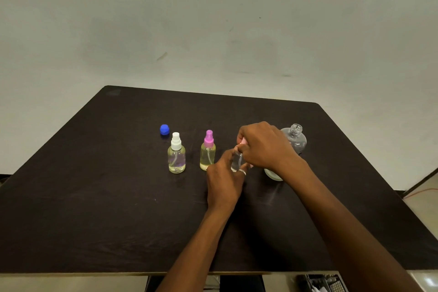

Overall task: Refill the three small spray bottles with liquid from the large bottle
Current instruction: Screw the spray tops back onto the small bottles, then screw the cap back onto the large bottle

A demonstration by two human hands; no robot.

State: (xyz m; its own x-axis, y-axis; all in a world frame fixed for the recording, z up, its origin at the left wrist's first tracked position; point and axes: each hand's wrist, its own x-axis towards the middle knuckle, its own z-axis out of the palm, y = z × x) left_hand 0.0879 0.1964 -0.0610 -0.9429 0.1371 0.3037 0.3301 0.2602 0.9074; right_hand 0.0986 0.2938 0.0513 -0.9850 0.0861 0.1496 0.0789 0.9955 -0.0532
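Observation:
Two small spray bottles stand on the dark table (118, 197), both holding pale yellow liquid: one with a white spray top (176, 154) and one with a purple-pink spray top (208, 151). A third small clear bottle (237, 161) stands to their right. My left hand (225, 182) grips its body. My right hand (263, 147) is curled over its pink spray top (243, 142), which is mostly hidden. Behind my right hand stands the large clear bottle (295, 140), uncapped. Its blue cap (164, 129) lies at the far left.
The table's front edge runs close to me, with a dark object (322, 283) below it on the floor at the right. A pale wall rises behind the table's far edge.

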